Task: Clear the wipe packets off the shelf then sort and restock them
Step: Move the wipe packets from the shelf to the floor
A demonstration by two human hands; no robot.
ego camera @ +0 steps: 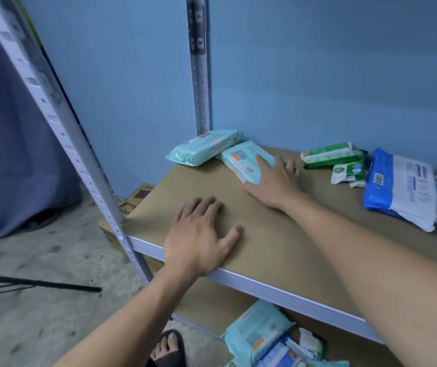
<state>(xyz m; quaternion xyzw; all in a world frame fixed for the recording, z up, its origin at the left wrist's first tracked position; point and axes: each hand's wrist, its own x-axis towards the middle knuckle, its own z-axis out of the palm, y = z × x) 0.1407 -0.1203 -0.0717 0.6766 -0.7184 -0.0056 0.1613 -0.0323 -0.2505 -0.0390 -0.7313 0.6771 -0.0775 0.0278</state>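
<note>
Dim bluish light, soft shadows, slightly blurred throughout, wide-angle bending at edges

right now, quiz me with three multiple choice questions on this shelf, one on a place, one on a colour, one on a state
1. Where are the green packets?
A. on the floor
B. at the back of the shelf, by the wall
C. on a chair

2. What colour is the packet under the right hand?
A. red
B. black
C. teal

3. How is the left hand?
A. flat on the shelf, holding nothing
B. gripping a packet
C. out of view

Answers: 1 B, they lie close against the wall; 2 C, its wrapper is pale teal; 3 A, its fingers are spread on the bare board.
</note>
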